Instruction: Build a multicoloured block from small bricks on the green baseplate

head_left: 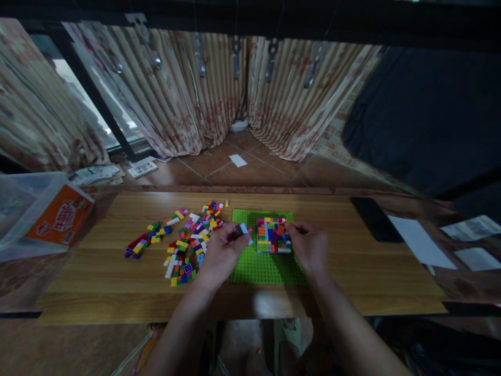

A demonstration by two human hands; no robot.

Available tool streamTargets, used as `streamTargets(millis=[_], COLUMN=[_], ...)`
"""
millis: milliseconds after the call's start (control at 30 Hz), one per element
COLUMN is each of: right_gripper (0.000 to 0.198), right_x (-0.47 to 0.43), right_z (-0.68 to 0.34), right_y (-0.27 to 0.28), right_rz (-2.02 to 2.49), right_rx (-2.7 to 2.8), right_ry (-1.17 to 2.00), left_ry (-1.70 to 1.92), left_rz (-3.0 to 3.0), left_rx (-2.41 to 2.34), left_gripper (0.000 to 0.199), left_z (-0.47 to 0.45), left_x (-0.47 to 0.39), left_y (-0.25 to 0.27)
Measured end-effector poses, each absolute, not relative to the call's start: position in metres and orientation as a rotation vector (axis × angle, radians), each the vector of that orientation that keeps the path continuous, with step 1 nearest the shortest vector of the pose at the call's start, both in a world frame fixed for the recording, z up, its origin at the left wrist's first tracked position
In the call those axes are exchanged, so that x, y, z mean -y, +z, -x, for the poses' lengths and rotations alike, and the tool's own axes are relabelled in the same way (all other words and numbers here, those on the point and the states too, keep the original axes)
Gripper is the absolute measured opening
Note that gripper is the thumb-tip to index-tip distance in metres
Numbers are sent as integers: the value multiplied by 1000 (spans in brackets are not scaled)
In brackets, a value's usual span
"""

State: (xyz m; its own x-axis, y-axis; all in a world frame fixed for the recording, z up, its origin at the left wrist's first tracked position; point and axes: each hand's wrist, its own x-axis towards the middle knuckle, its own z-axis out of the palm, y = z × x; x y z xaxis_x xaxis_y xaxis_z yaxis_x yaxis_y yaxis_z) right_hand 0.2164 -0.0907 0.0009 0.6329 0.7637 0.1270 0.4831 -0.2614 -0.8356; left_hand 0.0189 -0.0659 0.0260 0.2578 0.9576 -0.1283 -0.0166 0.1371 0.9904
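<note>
A green baseplate (pixel 250 266) lies on the wooden table. On its upper right part stands a block structure (pixel 274 236) of many-coloured toy bricks. My left hand (pixel 223 250), over the plate's left edge, pinches a few toy bricks (pixel 243 230), light blue and dark ones among them. My right hand (pixel 311 243) is at the structure's right side, its fingertips closed together at the upper right corner. Whether a brick is between those fingertips is hidden. A spread of loose bricks (pixel 195 237) lies left of the plate, partly behind my left hand.
A clear plastic bin (pixel 31 183) with an orange label stands at the far left. A black phone-like slab (pixel 376 219) and a white paper sheet (pixel 420 241) lie at the right of the wooden table (pixel 97 292). Striped curtains (pixel 176 94) hang behind.
</note>
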Motion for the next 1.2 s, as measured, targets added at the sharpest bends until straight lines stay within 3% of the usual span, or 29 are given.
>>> streamTargets(millis=[1200], right_gripper=[37], right_x=[90], right_z=[-227], right_y=[-4], right_rz=[1878], right_rx=[1038], right_ry=[408], left_ry=[952], left_rz=[-1256], left_rx=[-1029], left_gripper=[15], left_z=[-19], left_x=[68], left_y=[28])
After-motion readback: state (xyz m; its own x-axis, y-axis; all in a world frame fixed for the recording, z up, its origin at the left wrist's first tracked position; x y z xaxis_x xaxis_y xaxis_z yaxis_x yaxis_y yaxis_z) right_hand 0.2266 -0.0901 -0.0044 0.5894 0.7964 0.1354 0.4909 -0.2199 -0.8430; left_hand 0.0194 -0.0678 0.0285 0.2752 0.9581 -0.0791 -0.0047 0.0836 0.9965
